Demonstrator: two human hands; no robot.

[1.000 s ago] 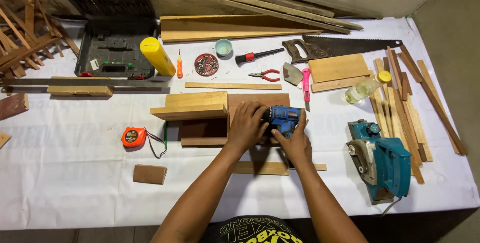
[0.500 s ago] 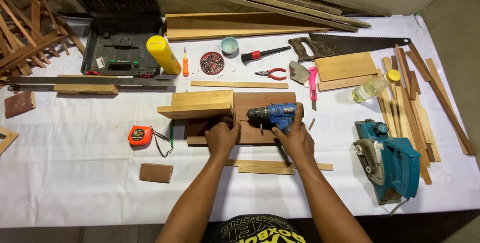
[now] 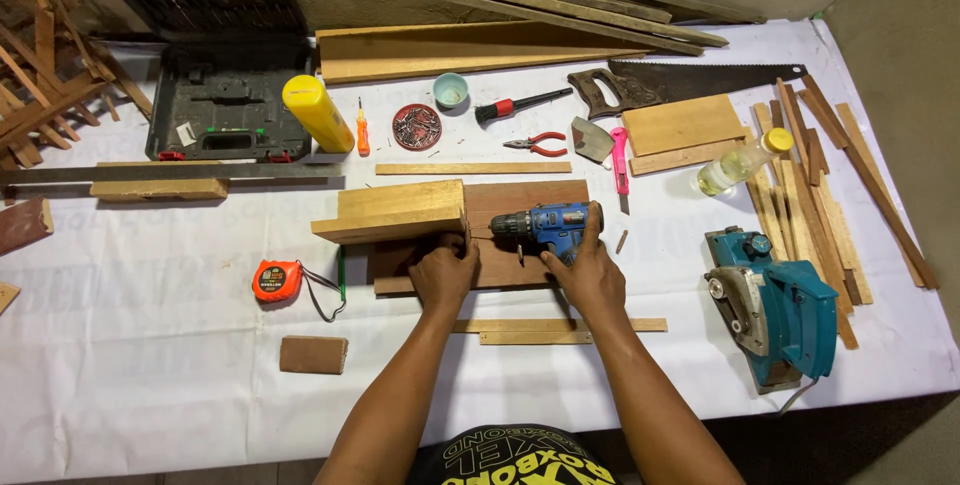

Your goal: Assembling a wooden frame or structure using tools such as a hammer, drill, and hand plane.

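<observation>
1. Right hand [image 3: 590,270] is wrapped around the grip of the blue cordless drill [image 3: 545,226]; the drill lies horizontal with its chuck pointing left.
2. Left hand [image 3: 443,273] is curled, fingers pinched at the drill's tip; whatever it pinches is too small to make out. The hand rests on the dark brown board [image 3: 520,200].
3. The brown board lies flat mid-tabletop, drill on top of it. A pale wood L-shaped piece [image 3: 395,213] sits on its left end, just left of the drill tip.
4. Near the person, right behind the hands: two thin wood strips [image 3: 560,330] lying side by side.
5. Left: orange tape measure [image 3: 277,279], and a small brown block [image 3: 313,354] nearer the front edge.
6. Right: teal electric planer [image 3: 775,305], well apart from the hands; a bundle of wood slats [image 3: 820,195] beyond it.
7. Far side: open tool case [image 3: 225,110], yellow cylinder [image 3: 316,112], round tin of screws [image 3: 416,127], red-handled pliers [image 3: 535,143], handsaw [image 3: 690,83], clear bottle with yellow cap [image 3: 735,165].
8. Everything sits on a white-covered tabletop [image 3: 150,385].
</observation>
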